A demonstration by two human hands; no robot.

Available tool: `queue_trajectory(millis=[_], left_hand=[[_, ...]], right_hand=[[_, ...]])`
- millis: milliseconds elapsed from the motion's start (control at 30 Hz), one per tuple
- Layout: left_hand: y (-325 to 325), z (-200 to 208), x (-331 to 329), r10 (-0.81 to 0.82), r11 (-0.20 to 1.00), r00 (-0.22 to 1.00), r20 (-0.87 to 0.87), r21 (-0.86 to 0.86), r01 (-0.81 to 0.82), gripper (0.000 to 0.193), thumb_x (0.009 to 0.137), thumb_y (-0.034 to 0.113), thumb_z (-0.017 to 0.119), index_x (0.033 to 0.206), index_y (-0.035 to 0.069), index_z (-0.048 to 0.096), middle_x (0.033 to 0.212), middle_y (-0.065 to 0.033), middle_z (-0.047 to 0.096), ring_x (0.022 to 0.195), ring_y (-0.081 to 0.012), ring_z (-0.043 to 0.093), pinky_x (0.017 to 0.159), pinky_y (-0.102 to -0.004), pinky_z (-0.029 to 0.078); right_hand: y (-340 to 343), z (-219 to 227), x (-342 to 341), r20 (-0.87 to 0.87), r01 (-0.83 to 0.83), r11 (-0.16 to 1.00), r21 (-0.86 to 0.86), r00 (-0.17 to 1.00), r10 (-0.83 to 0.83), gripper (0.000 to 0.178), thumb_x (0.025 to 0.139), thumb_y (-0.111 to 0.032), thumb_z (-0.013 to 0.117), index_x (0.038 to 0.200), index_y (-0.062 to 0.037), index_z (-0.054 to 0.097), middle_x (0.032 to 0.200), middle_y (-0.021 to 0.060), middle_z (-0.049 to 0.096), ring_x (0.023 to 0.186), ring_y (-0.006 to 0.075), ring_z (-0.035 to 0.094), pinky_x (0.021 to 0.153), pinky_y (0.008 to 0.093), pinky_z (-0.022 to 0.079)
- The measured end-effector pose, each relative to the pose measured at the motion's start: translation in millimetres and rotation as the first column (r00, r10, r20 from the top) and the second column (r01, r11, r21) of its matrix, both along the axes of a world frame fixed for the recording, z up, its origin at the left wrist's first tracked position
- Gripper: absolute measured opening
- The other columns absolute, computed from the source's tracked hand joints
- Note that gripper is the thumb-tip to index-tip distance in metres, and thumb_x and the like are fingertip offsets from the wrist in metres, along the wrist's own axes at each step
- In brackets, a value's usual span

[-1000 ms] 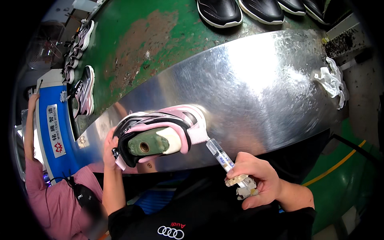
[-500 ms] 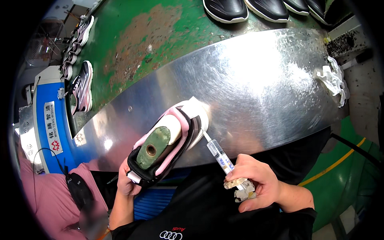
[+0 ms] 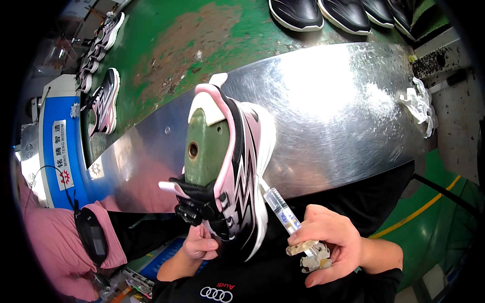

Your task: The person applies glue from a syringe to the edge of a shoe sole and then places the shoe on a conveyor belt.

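A pink, black and white sneaker (image 3: 245, 166) is tilted in front of me, its heel away from me and its white sole (image 3: 263, 146) facing right. Inside its collar sits a green shoe last (image 3: 206, 156) with a round hole. My left hand (image 3: 200, 243) grips the sneaker near the toe end, its fingers partly hidden behind the shoe. In my right hand (image 3: 328, 242) is a clear syringe (image 3: 283, 212), its end wrapped in tan, crusted material. The white nozzle points at the sole's edge; whether they touch I cannot tell.
A shiny metal plate (image 3: 323, 141) spans the worn green bench (image 3: 151, 30). Black shoes (image 3: 298, 15) line the far edge; more sneakers (image 3: 106, 103) stand at left by a blue and white machine (image 3: 58, 146). Crumpled white paper (image 3: 419, 108) lies at right. A person in pink (image 3: 45, 237) is at lower left.
The sneaker has been turned and raised so its side and sole edge show. My left hand has shifted right and toward me. The syringe has moved slightly toward me and right, its nozzle following the sole.
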State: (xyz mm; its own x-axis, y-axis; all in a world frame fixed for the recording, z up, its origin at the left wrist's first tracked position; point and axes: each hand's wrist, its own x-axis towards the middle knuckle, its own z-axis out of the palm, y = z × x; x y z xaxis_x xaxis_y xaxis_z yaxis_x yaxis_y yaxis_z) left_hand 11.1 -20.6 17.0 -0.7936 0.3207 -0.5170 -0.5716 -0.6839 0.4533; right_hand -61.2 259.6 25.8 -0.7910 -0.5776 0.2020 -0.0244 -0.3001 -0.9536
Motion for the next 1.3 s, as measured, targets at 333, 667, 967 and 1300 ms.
queue_trajectory(millis=[333, 667, 967, 1300], left_hand=[[24, -13, -15, -0.198, 0.936, 0.977, 0.079, 0.311, 0.164, 0.083, 0.066, -0.01, 0.058, 0.14, 0.001, 0.023, 0.134, -0.0178, 0.042, 0.123, -0.0297, 0.043, 0.103, -0.0443, 0.034], [72, -29, -52, -0.407, 0.772, 0.913, 0.0, 0.535, 0.344, 0.044, 0.081, -0.008, 0.054, 0.124, 0.0, 0.049, 0.123, -0.0136, 0.054, 0.117, -0.0243, 0.05, 0.102, -0.0368, 0.036], [107, -49, -73, -0.447, 0.742, 0.892, -0.071, 0.527, 0.414, 0.034, 0.08, -0.006, 0.061, 0.112, 0.003, 0.057, 0.112, -0.0106, 0.06, 0.108, -0.022, 0.056, 0.099, -0.0361, 0.042], [127, -42, -87, -0.353, 0.753, 0.935, -0.033, 0.584, 0.304, 0.032, 0.079, -0.006, 0.063, 0.108, 0.008, 0.059, 0.109, -0.0053, 0.061, 0.103, -0.017, 0.058, 0.095, -0.0336, 0.046]], right_hand=[[22, 56, 14, 0.088, 0.001, 0.986, 0.166, 0.996, -0.016, 0.049, 0.066, -0.043, 0.076, 0.089, -0.0014, 0.064, 0.08, 0.0095, 0.062, 0.064, 0.0228, 0.052, 0.059, 0.0322, 0.036], [57, 100, 35, 0.043, -0.026, 0.945, 0.327, 0.999, 0.013, 0.049, 0.062, -0.038, 0.08, 0.09, -0.0008, 0.064, 0.085, 0.0098, 0.065, 0.067, 0.0239, 0.054, 0.06, 0.0351, 0.034], [69, 104, 45, -0.206, 0.138, 0.89, 0.434, 0.977, -0.051, 0.052, 0.063, -0.038, 0.08, 0.094, -0.0006, 0.062, 0.081, 0.0079, 0.065, 0.065, 0.0214, 0.058, 0.059, 0.034, 0.033], [59, 92, 53, -0.446, 0.344, 0.732, 0.588, 0.893, -0.062, 0.046, 0.063, -0.037, 0.08, 0.094, -0.0067, 0.066, 0.078, 0.0005, 0.062, 0.052, 0.013, 0.036, 0.05, 0.0235, 0.03]])
